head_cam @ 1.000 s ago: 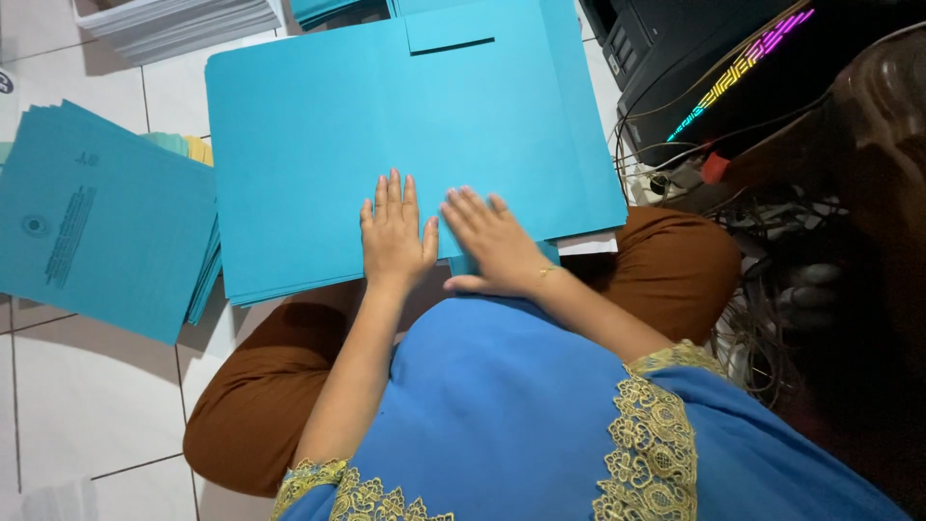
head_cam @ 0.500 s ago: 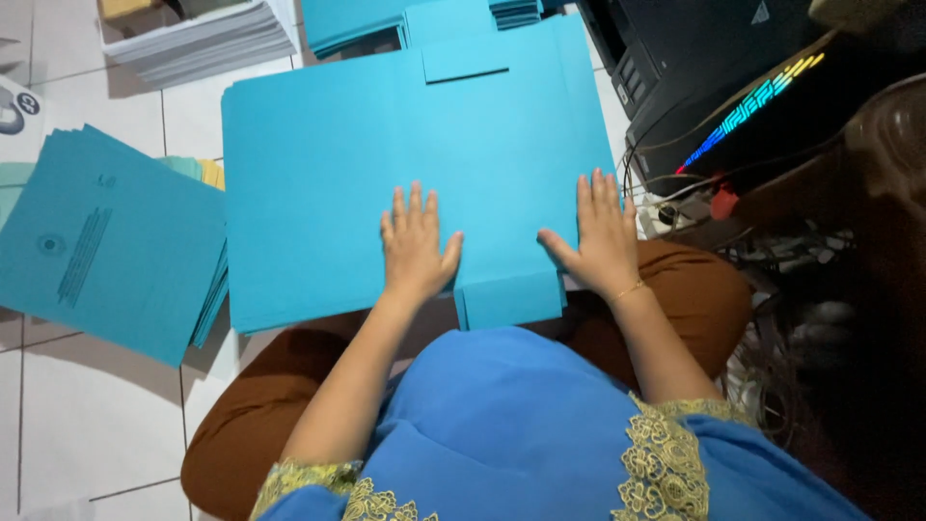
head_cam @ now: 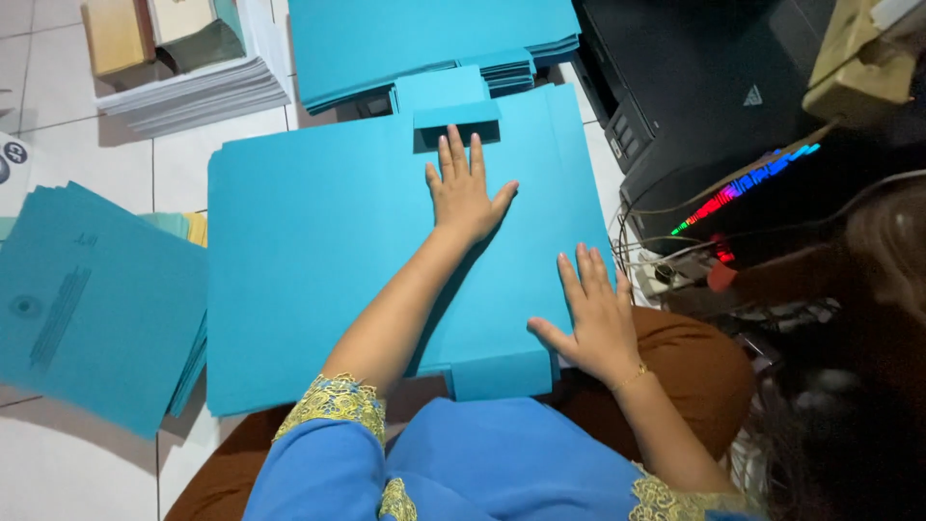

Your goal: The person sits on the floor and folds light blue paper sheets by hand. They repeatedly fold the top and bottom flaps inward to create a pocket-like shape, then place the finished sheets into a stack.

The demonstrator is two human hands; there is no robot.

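Observation:
A large blue paper folder (head_cam: 318, 251) lies unfolded flat on the tiled floor and over my lap. My left hand (head_cam: 465, 188) rests flat on its far part, fingers spread, just below the top flap (head_cam: 455, 114). My right hand (head_cam: 593, 314) lies flat on the folder's near right corner, fingers apart, beside the small bottom flap (head_cam: 502, 374). Neither hand grips anything.
A stack of printed blue folders (head_cam: 87, 299) lies at the left. More blue folders (head_cam: 424, 39) are piled at the back. White paper stacks with boxes (head_cam: 183, 68) stand at the far left. A black machine (head_cam: 714, 106) with cables stands at the right.
My left hand has slid away from me up the folder to its top flap. My right hand stays near the folder's near right corner.

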